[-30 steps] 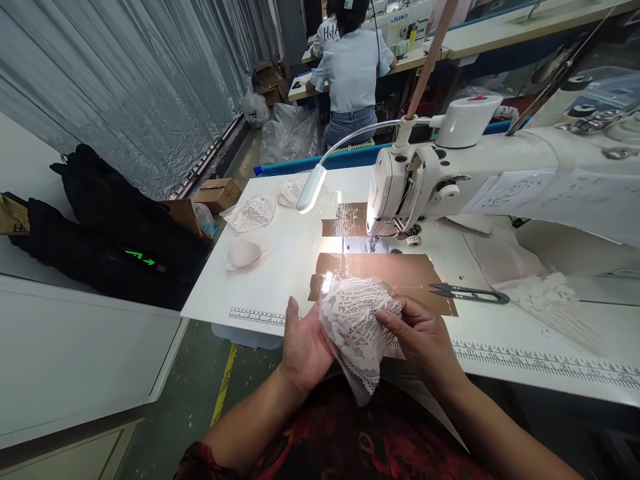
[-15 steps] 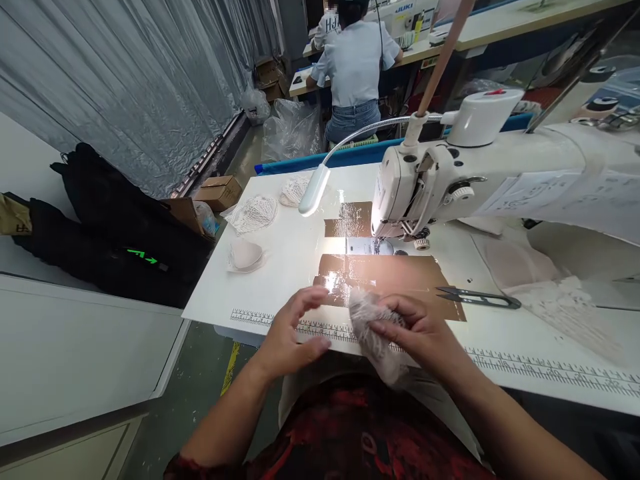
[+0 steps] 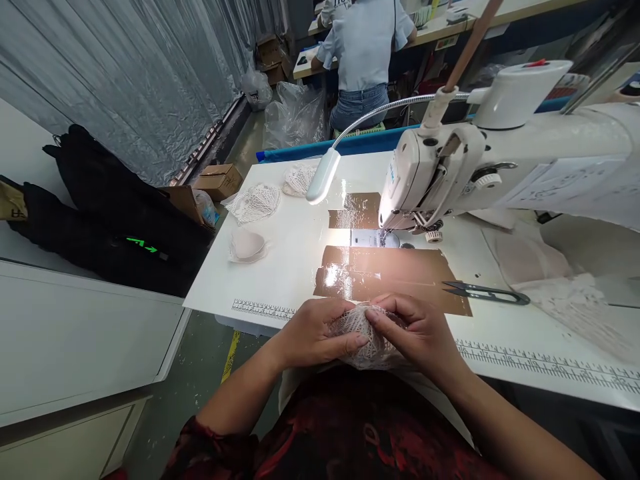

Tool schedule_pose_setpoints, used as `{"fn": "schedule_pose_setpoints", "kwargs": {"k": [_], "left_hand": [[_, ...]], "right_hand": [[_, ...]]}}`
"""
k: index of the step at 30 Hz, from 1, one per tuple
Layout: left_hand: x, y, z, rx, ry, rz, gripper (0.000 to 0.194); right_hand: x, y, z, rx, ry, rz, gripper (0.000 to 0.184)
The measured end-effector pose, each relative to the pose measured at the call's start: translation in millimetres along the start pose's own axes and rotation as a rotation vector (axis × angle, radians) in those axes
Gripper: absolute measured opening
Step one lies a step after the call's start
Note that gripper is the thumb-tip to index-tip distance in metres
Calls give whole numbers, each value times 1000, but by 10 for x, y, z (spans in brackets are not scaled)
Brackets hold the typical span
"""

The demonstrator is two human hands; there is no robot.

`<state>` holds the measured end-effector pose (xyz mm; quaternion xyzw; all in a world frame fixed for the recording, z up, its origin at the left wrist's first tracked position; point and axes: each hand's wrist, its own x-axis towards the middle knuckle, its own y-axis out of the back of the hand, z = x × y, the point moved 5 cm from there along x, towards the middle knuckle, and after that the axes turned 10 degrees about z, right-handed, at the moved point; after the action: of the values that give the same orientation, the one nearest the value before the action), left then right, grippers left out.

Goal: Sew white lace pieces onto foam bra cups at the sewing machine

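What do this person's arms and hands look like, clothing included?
The left hand and right hand are bare: no gloves, watch or bracelet shows. The left sleeve, black with red patterning, ends near the elbow; the right forearm shows uncovered.

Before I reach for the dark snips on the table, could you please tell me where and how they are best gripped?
Probably by the rounded closed end of the snips, from above with the right hand, once free: they lie flat, blade tips pointing left over the brown sheet, that end facing right.
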<state>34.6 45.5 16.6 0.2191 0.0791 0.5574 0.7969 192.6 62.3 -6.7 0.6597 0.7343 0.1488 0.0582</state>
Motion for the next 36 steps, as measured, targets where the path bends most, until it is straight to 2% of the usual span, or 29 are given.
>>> {"fn": "schedule_pose_setpoints", "kwargs": {"k": [7, 13, 17, 22, 26, 30, 32, 34, 36], "left_hand": [[55, -21, 0, 113, -28, 32, 24], [105, -68, -11, 63, -52, 47, 25], [149, -98, -51, -88, 13, 3, 24], [229, -102, -119, -290, 97, -39, 23], [281, -193, -183, -392, 158, -12, 23], [302, -378, -317, -624, 318, 82, 27], [306, -385, -397, -739, 419, 135, 31], [314, -208, -466, -787, 482, 261, 33], [326, 161, -498, -726, 471, 473, 32]], "right_hand": [[6, -24, -5, 17, -5, -16, 26], [64, 31, 69, 67, -134, -55, 24], [62, 47, 92, 129, -208, -131, 27], [67, 96, 100, 184, -211, -122, 27], [59, 76, 188, 297, -279, -130, 27], [67, 8, 290, 492, -422, -136, 31], [100, 26, 314, 520, -459, -138, 33], [154, 135, 335, 489, -448, -103, 32], [208, 325, 369, 434, -415, -33, 33]]}}
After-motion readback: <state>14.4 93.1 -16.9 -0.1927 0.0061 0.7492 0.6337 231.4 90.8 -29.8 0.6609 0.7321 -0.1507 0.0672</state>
